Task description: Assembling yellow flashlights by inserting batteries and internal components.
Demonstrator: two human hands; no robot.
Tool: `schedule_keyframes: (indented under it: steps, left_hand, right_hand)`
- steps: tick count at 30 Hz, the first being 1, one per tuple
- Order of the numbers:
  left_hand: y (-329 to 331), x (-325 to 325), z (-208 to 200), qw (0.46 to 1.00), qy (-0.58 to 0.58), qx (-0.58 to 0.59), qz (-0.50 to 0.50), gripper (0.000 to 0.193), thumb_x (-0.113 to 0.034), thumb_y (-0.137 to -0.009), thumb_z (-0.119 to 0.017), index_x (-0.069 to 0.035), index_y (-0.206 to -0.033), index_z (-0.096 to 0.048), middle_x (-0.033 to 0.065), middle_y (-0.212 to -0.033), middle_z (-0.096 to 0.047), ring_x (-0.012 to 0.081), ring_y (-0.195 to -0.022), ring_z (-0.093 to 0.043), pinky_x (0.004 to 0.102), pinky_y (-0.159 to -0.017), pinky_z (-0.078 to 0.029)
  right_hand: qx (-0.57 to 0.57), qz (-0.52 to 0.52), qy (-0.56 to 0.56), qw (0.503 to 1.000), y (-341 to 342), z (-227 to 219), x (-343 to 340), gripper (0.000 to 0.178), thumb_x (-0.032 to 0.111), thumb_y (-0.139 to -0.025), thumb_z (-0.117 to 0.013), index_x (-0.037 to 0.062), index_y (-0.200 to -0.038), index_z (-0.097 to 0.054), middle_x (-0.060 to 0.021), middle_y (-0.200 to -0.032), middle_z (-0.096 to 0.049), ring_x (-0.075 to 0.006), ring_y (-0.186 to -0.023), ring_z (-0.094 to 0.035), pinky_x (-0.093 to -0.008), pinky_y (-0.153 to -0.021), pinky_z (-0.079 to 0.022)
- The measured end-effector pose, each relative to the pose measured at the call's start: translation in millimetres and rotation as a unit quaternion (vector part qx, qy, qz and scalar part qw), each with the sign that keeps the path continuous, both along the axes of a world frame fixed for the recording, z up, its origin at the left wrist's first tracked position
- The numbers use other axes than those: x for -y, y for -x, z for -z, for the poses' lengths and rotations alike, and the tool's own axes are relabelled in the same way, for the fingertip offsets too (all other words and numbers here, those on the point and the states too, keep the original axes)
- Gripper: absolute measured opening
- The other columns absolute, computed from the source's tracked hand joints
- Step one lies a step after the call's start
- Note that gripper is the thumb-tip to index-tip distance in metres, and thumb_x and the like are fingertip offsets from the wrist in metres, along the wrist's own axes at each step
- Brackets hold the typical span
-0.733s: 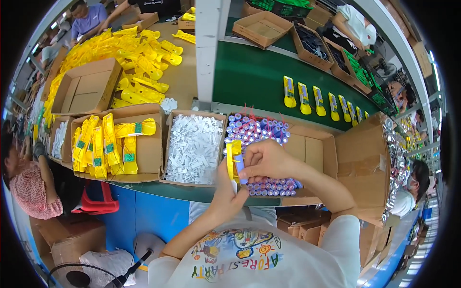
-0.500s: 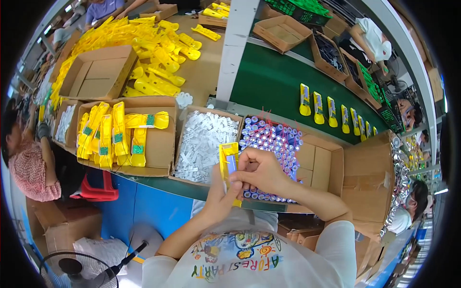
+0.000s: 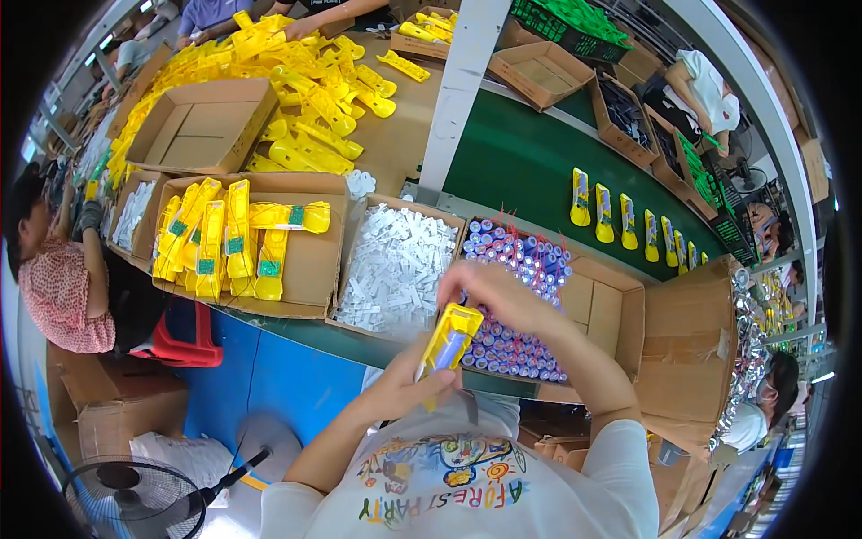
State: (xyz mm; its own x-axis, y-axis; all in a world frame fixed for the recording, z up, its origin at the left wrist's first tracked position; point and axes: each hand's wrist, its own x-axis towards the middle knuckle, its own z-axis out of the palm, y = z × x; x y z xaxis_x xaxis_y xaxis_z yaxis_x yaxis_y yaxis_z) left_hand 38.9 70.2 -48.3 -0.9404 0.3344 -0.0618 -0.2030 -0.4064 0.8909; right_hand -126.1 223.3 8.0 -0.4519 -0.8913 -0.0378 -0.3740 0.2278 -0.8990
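My left hand (image 3: 406,388) grips a yellow plastic casing (image 3: 461,316), tilted up in front of my shirt. Inside the casing lies a blue-purple battery cell (image 3: 448,350). My right hand (image 3: 499,293) is just above the casing's far end, its fingers curled downward; whatever they may hold is hidden. Beneath that hand is a box of upright blue-purple battery cells (image 3: 514,361) with red wires. Beside it, a cardboard box contains many small white plastic strips (image 3: 395,268). Farther left, several yellow casings with green circuit boards (image 3: 237,245) lie in another cardboard box (image 3: 314,267).
Yellow casings (image 3: 310,90) are heaped at the far left, where another person's hand (image 3: 301,27) reaches in. A grey post (image 3: 453,94) rises beyond the boxes. Assembled yellow casings (image 3: 603,214) line the green belt (image 3: 530,148). A large carton (image 3: 687,346) stands right; a fan (image 3: 135,499) stands lower left.
My right hand has left the battery cell in the casing and moved forward. My left hand has turned the casing so its far end leans right. The whole view has shifted slightly.
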Motion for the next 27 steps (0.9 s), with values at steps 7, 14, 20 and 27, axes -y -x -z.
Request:
schedule_keyframes:
  steps: [7,14,20,27]
  left_hand:
    - [-11.8,2.9,-6.9,0.987,0.134,0.092,-0.007,0.057,-0.014,-0.086,-0.068,0.004,-0.129,-0.035,0.0116,-0.104,-0.063,0.0132,-0.064,-0.063,0.0272,-0.055,-0.05]
    - [-8.7,34.0,0.3,0.995,0.026,0.063,-0.07,0.047,-0.015,-0.097,-0.049,-0.005,-0.138,-0.028,0.0187,-0.109,-0.06,0.022,-0.067,-0.066,0.034,-0.063,-0.056]
    - [10.9,36.9,10.9,0.939,-0.05,0.072,-0.334,0.046,-0.021,-0.099,-0.047,-0.007,-0.139,-0.028,0.0206,-0.112,-0.059,0.025,-0.088,-0.065,0.0364,-0.075,-0.056]
    - [28.6,12.4,-1.2,0.966,0.015,0.013,-0.257,0.035,-0.014,-0.1,-0.047,-0.009,-0.131,-0.032,0.0136,-0.108,-0.06,0.0176,-0.084,-0.061,0.0308,-0.071,-0.052]
  right_hand:
    - [0.123,-0.118,-0.052,0.984,-17.8,18.2,8.6,0.032,0.032,-0.098,-0.047,0.0047,-0.086,-0.059,-0.005,-0.078,-0.064,-0.0118,-0.073,-0.058,-0.0292,-0.064,-0.046]
    - [-0.213,0.116,-0.046,0.969,37.0,13.2,52.3,0.02,0.024,-0.088,-0.065,0.0061,-0.096,-0.067,-0.0063,-0.067,-0.063,-0.0177,-0.062,-0.065,-0.0309,-0.06,-0.052]
    - [-0.482,0.028,-0.051,0.874,69.3,61.1,50.2,0.015,0.018,-0.073,-0.07,0.0047,-0.078,-0.065,-0.0102,-0.08,-0.061,-0.0301,-0.07,-0.064,-0.039,-0.064,-0.054]
    - [0.024,0.215,0.115,0.97,11.1,13.1,39.1,0.014,0.009,-0.079,-0.075,0.0016,-0.09,-0.072,-0.0077,-0.077,-0.068,-0.0128,-0.064,-0.065,-0.0245,-0.057,-0.052]
